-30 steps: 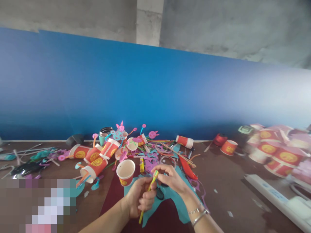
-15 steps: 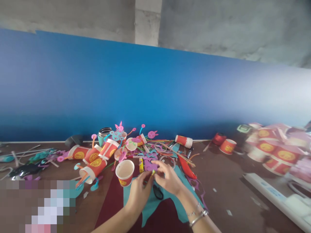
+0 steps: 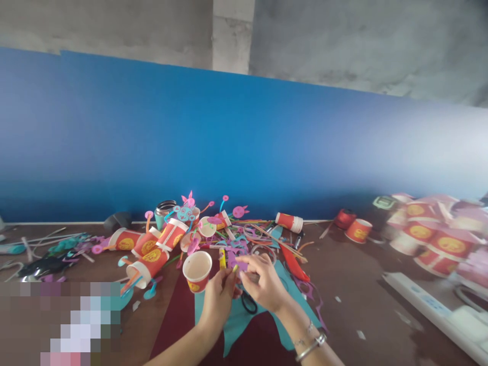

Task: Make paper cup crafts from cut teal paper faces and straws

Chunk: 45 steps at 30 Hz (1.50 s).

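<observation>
My left hand (image 3: pixel 218 299) is closed in a pinch on a small yellow piece (image 3: pixel 235 268). It is too small to make out its kind. Facing it, my right hand (image 3: pixel 263 282) holds its index finger and thumb apart, close to the yellow piece. Under both hands lies a cut teal sheet (image 3: pixel 284 317), with black scissor handles (image 3: pixel 249 304) on it, partly hidden. An upright red-and-white paper cup (image 3: pixel 197 272) stands left of my left hand. Behind the fingers are a yellow tube (image 3: pixel 222 258) and purple cut-outs (image 3: pixel 232 254).
Red paper cups (image 3: pixel 148 264) with coloured arms lie at the left. Straws and scraps (image 3: pixel 259 231) are heaped at the back, near a cup stack (image 3: pixel 288 222). Blurred cups (image 3: pixel 450 244) pile up at the right, behind a white power strip (image 3: pixel 427 310). A blue partition (image 3: pixel 229 142) rises behind.
The yellow piece has shifted slightly left in my left hand. My right fingertips have spread apart beside it, and more of the piece shows.
</observation>
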Motion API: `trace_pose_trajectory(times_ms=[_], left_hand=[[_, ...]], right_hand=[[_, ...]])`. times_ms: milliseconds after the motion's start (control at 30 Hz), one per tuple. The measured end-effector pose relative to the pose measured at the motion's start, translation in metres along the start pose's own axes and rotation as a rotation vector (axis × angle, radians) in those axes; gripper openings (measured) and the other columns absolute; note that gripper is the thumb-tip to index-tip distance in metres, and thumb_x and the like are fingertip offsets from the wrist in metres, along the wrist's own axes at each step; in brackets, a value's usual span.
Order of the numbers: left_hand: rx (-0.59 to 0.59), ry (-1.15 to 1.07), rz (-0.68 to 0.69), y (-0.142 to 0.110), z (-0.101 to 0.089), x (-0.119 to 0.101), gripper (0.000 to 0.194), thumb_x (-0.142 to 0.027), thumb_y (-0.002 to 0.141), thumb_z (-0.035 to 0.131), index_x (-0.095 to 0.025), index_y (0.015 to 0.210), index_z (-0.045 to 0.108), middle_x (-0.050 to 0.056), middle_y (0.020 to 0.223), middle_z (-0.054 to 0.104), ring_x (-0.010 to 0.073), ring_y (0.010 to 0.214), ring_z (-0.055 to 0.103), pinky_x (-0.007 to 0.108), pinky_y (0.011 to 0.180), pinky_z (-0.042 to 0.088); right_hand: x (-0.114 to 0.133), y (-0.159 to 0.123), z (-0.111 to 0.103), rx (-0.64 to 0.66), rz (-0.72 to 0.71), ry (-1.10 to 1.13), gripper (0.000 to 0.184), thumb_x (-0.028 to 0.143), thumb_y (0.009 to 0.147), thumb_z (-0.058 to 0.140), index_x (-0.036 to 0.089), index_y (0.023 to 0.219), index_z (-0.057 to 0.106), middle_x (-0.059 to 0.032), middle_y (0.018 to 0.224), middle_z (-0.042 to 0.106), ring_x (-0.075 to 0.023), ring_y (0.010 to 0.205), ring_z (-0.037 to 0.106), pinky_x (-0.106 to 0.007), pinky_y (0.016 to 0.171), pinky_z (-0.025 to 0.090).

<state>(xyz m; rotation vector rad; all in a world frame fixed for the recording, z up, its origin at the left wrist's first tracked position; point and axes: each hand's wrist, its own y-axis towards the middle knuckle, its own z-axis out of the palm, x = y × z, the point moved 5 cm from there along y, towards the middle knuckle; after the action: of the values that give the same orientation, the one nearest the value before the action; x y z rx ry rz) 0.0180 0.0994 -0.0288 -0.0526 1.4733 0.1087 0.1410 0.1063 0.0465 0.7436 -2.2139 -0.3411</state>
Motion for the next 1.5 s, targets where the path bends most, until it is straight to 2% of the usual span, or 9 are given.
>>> trace_pose_trajectory(times_ms=[300,433,700,933,1067,1233,1300,1367,1500], left_hand=[[0.107,-0.227,-0.128,-0.001,0.008,-0.007,0.046,-0.058,0.065,0.065,-0.014,0.074,0.055,-0.002,0.058,0.055,0.0118,0.048,0.055,0.024,0.047,0.048],[0.097,-0.221,-0.094,-0.001,0.008,-0.016,0.041,-0.053,0.067,0.067,-0.015,0.069,0.054,-0.005,0.050,0.050,0.0087,0.045,0.049,0.021,0.046,0.044],[0.063,-0.324,-0.140,-0.001,0.002,-0.010,0.037,-0.049,0.066,0.070,-0.014,0.070,0.057,-0.005,0.051,0.052,0.0075,0.047,0.047,0.019,0.046,0.040],[0.128,-0.372,-0.217,-0.002,0.005,-0.011,0.034,-0.045,0.068,0.070,-0.014,0.075,0.057,-0.003,0.059,0.055,0.0082,0.050,0.052,0.019,0.046,0.041],[0.134,-0.299,-0.195,0.001,0.005,-0.014,0.035,-0.046,0.066,0.070,-0.015,0.073,0.056,-0.003,0.059,0.056,0.0079,0.049,0.050,0.018,0.043,0.039],[0.182,-0.049,-0.135,0.004,0.006,-0.027,0.034,-0.048,0.069,0.063,-0.014,0.070,0.057,-0.005,0.048,0.049,0.0079,0.040,0.045,0.018,0.038,0.036],[0.248,0.109,-0.123,0.004,0.005,-0.035,0.031,-0.044,0.071,0.059,-0.013,0.075,0.059,-0.004,0.046,0.049,0.0087,0.039,0.044,0.019,0.039,0.036],[0.317,0.255,-0.084,0.003,0.004,-0.047,0.027,-0.039,0.072,0.056,-0.013,0.078,0.062,-0.003,0.050,0.053,0.0103,0.041,0.047,0.020,0.039,0.036],[0.396,0.583,0.098,0.001,0.000,-0.081,0.020,-0.024,0.072,0.053,-0.018,0.085,0.067,0.000,0.066,0.064,0.0134,0.055,0.058,0.021,0.049,0.040]], right_hand=[[-0.001,-0.001,-0.003,-0.043,-0.031,-0.070,0.030,0.017,0.079,0.051,0.019,0.107,0.060,0.0025,0.058,0.060,-0.0171,0.069,0.057,-0.035,0.078,0.036],[0.002,-0.002,-0.002,-0.031,-0.054,-0.076,0.031,0.016,0.079,0.051,0.019,0.109,0.059,0.0026,0.060,0.059,-0.0169,0.072,0.058,-0.034,0.079,0.035],[-0.003,-0.001,-0.003,-0.032,-0.028,-0.072,0.026,0.020,0.082,0.051,0.020,0.106,0.061,0.0023,0.060,0.058,-0.0169,0.072,0.056,-0.034,0.078,0.035],[-0.003,-0.002,-0.003,-0.024,-0.020,-0.063,0.027,0.020,0.081,0.049,0.020,0.104,0.063,0.0018,0.060,0.056,-0.0160,0.069,0.054,-0.033,0.078,0.037],[-0.009,-0.001,-0.001,-0.009,0.036,0.026,0.025,0.023,0.080,0.050,0.020,0.101,0.065,-0.0007,0.067,0.060,-0.0167,0.071,0.056,-0.032,0.077,0.040],[-0.041,0.003,-0.004,-0.020,0.268,0.244,0.029,0.027,0.084,0.041,0.016,0.093,0.066,-0.0041,0.075,0.064,-0.0163,0.070,0.059,-0.025,0.064,0.045],[-0.052,0.001,-0.004,0.063,0.353,0.137,0.024,0.020,0.077,0.045,0.015,0.087,0.067,-0.0038,0.074,0.065,-0.0156,0.068,0.059,-0.024,0.062,0.044],[-0.056,-0.004,0.001,0.228,0.404,-0.022,0.024,0.014,0.068,0.050,0.016,0.084,0.068,-0.0020,0.068,0.065,-0.0150,0.064,0.058,-0.023,0.059,0.042],[-0.047,-0.015,0.010,0.377,0.437,-0.216,0.039,0.020,0.058,0.062,0.018,0.097,0.068,-0.0044,0.079,0.069,-0.0182,0.070,0.060,-0.023,0.060,0.040]])
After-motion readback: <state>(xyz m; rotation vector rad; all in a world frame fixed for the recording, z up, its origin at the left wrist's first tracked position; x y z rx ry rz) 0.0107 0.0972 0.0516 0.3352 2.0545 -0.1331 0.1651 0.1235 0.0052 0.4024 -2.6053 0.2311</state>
